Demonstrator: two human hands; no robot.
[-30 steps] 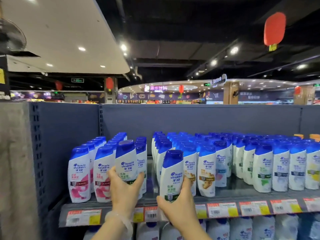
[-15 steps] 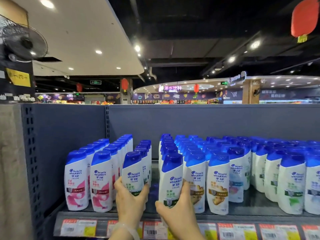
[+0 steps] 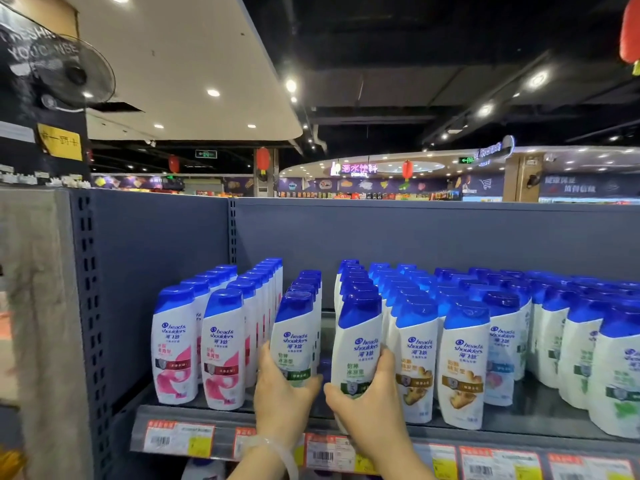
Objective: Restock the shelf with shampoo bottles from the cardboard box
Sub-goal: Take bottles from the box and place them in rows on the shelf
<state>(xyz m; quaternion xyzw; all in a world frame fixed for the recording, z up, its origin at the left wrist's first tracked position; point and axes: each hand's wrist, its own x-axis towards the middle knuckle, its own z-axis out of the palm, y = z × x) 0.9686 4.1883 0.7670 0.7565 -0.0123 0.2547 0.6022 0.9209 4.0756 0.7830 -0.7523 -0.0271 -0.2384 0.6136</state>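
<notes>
The left hand (image 3: 281,396) is wrapped round the lower half of a green-labelled shampoo bottle (image 3: 294,341), thumb on the left side and fingers curled across the front near the label's foot. The right hand (image 3: 367,407) grips a second green-labelled bottle (image 3: 358,344) the same way, fingertips showing on its right edge. Both bottles stand upright at the front of the shelf (image 3: 519,419), side by side with a narrow gap between them, each heading a row of blue caps running back to the grey back panel (image 3: 415,237).

I judge this to be the placing step: two bottles are being set and squared at the shelf's front edge. The next move seems to call for nudging them flush with their neighbours, labels forward, then letting go without tipping the rows behind. The cardboard box is out of sight.

Each bottle reads "head & shoulders" in blue, with Chinese characters beneath. Left of the hands stand pink-labelled bottles (image 3: 175,344); just right are gold-labelled bottles (image 3: 464,365), then pale blue and green ones further along. Price tags (image 3: 178,438) with barcodes and yellow patches line the shelf lip, their print too small to read. Far off, a lit sign (image 3: 356,168) carries pink Chinese characters over "DRINKS", with red lanterns (image 3: 263,160) hanging nearby.
</notes>
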